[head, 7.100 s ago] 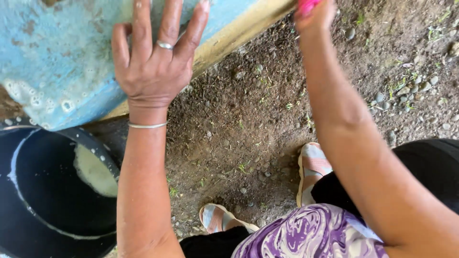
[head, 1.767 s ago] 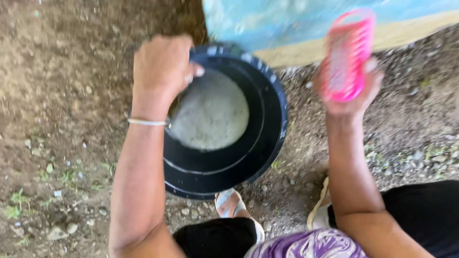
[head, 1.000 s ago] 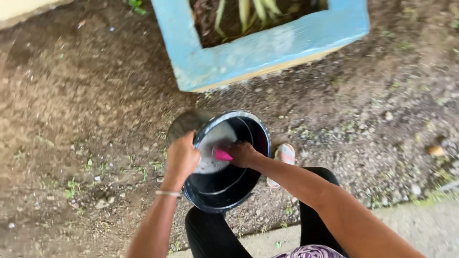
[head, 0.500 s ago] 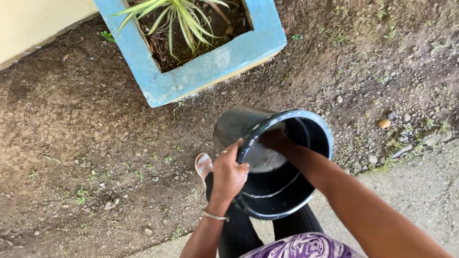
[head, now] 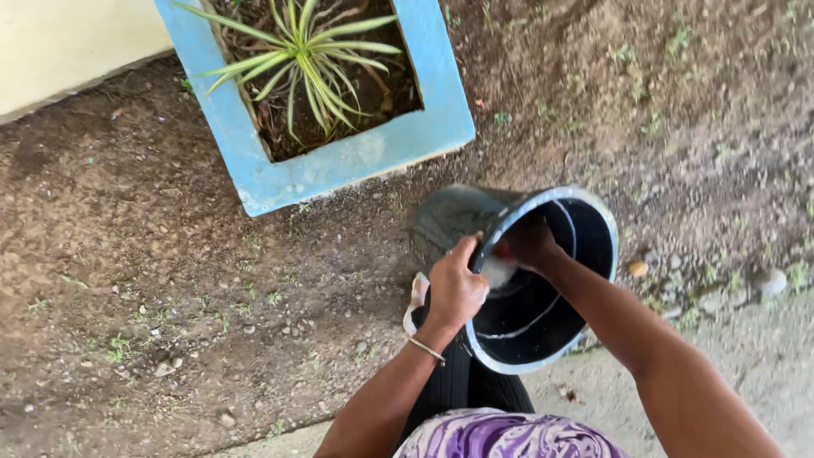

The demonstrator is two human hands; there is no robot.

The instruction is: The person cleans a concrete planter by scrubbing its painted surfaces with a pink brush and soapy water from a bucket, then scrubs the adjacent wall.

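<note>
your left hand [head: 455, 288] grips the tilted black bucket's [head: 543, 339] rim; your right hand [head: 530, 243] is inside it, grip unclear, with something pink just beside the fingers.

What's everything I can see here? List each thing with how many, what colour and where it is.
bucket: one, black, tilted on its side at centre right, its opening toward the camera.
planter box: one, light blue, upper left on the dirt.
plant: one, green and cream striped leaves, growing in the planter box.
wall: one, pale cream, top left corner.
ground: brown dirt with pebbles and small weeds, most of the view.
paved strip: one, grey, lower right.
sandal: one seen, pale, beside the bucket.
bracelet: one, silver, on the left wrist.
left hand: grips the bucket's rim.
right hand: reaches inside the bucket.
</note>
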